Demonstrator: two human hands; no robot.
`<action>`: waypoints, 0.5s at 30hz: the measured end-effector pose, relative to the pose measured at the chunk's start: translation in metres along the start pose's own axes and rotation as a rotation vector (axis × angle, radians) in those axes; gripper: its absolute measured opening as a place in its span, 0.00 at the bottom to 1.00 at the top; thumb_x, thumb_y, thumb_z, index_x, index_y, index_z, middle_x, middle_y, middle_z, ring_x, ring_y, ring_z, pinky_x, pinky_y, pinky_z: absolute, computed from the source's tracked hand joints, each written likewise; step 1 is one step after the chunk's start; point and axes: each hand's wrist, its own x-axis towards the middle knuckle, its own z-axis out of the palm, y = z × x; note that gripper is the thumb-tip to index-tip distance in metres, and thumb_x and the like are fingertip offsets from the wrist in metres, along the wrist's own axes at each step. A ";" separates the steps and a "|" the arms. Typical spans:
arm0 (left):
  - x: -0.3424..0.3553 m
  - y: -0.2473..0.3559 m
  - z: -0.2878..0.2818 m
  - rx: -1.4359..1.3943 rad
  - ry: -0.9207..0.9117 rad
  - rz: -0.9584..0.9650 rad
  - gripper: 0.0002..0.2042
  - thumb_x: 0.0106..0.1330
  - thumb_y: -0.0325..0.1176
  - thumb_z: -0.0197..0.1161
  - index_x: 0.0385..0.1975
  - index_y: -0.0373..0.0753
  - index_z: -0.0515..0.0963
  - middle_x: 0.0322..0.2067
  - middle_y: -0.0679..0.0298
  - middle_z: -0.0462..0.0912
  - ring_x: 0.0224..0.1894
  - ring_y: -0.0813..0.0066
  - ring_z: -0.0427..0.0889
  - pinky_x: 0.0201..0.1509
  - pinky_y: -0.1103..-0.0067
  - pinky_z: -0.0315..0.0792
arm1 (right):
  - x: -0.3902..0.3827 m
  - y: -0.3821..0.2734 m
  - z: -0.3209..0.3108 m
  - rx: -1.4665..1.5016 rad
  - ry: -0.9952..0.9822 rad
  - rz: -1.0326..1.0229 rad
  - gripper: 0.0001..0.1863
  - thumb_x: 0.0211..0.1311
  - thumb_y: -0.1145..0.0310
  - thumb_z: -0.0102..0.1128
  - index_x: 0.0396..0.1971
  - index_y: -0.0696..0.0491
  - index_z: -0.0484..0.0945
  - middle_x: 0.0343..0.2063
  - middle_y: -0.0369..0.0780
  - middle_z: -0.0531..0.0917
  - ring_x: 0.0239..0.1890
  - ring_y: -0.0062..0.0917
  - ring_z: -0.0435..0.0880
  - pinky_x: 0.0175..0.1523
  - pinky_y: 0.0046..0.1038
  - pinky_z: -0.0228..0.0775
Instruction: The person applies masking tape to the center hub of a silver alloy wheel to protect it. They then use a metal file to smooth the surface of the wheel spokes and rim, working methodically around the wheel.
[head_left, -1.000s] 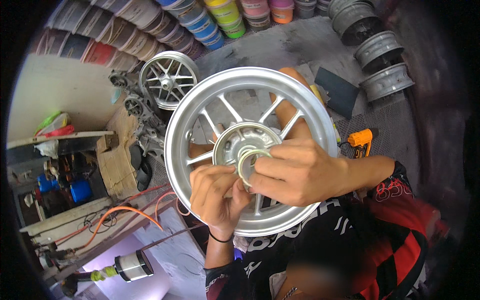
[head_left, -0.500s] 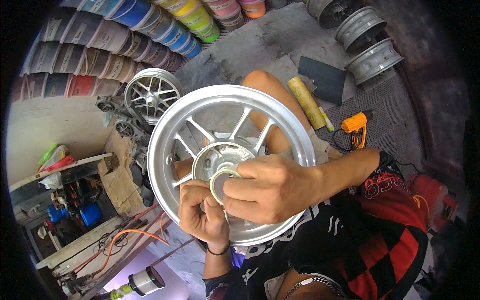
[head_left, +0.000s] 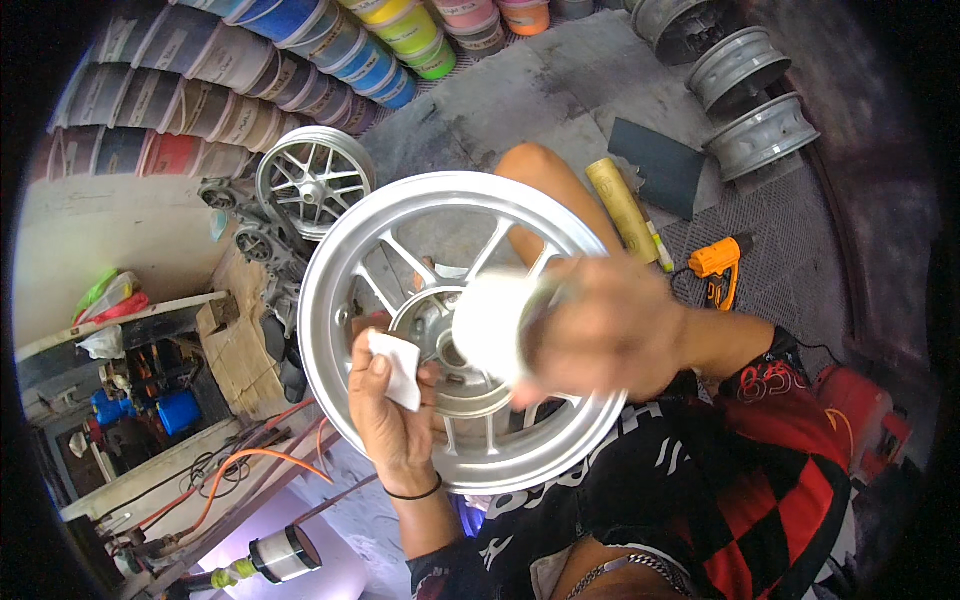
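Note:
A silver motorcycle wheel [head_left: 322, 300] with forked spokes rests across my lap, its hub facing up. My left hand [head_left: 390, 430], low on the wheel's left side, pinches a small white strip of tape [head_left: 400, 375] between thumb and fingers. Over the hub, my right hand [head_left: 615, 325] grips a white roll of tape [head_left: 490, 322]; both are smeared by motion. The roll covers the right part of the hub [head_left: 432, 315]. Some of the right fingers are hidden behind it.
Silver wheels stand at far left [head_left: 312, 185] and far right [head_left: 765, 135]. Right of my knee lie a yellow paper roll [head_left: 620, 205], dark sandpaper sheet [head_left: 655, 165] and orange heat gun [head_left: 718, 262]. Stacked tubs [head_left: 345, 50] fill the far left; an orange hose [head_left: 240, 460] runs near left.
My hands have moved apart. The left now holds a separate white strip, while the right has swung the roll up and turned its white outer side into view.

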 end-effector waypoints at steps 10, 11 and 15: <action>-0.020 0.019 -0.019 0.385 0.031 0.237 0.22 0.65 0.19 0.63 0.59 0.38 0.71 0.56 0.53 0.79 0.53 0.65 0.82 0.60 0.70 0.78 | -0.198 0.233 0.004 -0.346 -0.399 1.067 0.18 0.63 0.59 0.67 0.47 0.56 0.83 0.42 0.48 0.87 0.44 0.46 0.86 0.48 0.38 0.76; -0.019 0.019 -0.020 0.481 -0.015 0.259 0.21 0.65 0.19 0.63 0.58 0.37 0.72 0.55 0.54 0.80 0.54 0.66 0.81 0.61 0.71 0.76 | -0.218 0.245 0.004 -0.412 -0.390 1.031 0.18 0.63 0.61 0.67 0.47 0.57 0.83 0.43 0.49 0.86 0.46 0.46 0.85 0.50 0.39 0.76; -0.010 0.023 -0.023 0.741 -0.108 0.244 0.17 0.64 0.17 0.64 0.54 0.32 0.77 0.53 0.59 0.79 0.59 0.69 0.77 0.67 0.74 0.67 | -0.206 0.256 0.013 -0.494 -0.339 1.011 0.16 0.64 0.64 0.66 0.48 0.57 0.83 0.48 0.49 0.85 0.53 0.44 0.83 0.56 0.38 0.74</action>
